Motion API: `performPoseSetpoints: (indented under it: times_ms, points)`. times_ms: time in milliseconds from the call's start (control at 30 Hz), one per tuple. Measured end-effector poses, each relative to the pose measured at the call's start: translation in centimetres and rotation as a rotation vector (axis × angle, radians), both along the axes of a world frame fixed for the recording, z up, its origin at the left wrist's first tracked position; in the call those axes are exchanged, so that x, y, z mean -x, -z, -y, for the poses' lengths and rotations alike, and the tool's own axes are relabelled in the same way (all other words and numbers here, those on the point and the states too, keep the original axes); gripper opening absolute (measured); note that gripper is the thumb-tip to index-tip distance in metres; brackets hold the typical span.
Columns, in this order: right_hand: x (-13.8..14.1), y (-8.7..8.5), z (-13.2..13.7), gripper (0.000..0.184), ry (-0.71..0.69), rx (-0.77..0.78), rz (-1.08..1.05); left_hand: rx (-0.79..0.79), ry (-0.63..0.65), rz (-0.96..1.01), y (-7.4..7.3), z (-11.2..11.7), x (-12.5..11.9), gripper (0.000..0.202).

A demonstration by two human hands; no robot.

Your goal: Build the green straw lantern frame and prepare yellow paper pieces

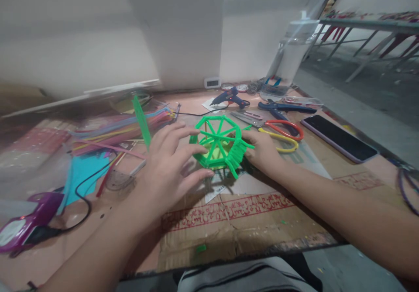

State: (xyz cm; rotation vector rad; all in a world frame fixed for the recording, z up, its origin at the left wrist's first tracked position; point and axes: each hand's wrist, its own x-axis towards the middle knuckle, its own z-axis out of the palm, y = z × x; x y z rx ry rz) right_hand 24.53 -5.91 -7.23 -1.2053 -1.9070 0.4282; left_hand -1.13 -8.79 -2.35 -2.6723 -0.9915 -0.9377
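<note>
A green wheel-shaped frame (220, 146) made of straws, with spokes and a fringe of straw pieces on its right side, sits on the cardboard (235, 222) in the middle of the table. My left hand (170, 165) rests against its left rim, fingers spread and touching the frame. My right hand (262, 150) holds the right side at the fringe, fingers curled round it. A single green straw (142, 121) stands tilted just left of my left hand.
A pile of coloured straws (124, 128) lies at the left. A blue glue gun (231, 97), scissors (281, 130), a phone (338, 137) and a water bottle (290, 56) lie behind and to the right. A purple object (26, 224) with a black cable lies at front left.
</note>
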Motion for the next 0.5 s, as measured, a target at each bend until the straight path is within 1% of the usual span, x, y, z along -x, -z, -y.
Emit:
performPoseSetpoints:
  times_ms: [200, 500]
  points:
    - [0.09, 0.06, 0.02, 0.024, 0.011, 0.034, -0.012, -0.007, 0.003, 0.003, -0.09, 0.08, -0.02, 0.026]
    - [-0.05, 0.14, -0.03, 0.025, 0.005, 0.024, -0.016, -0.015, -0.007, 0.01, 0.08, 0.0, 0.07, 0.027]
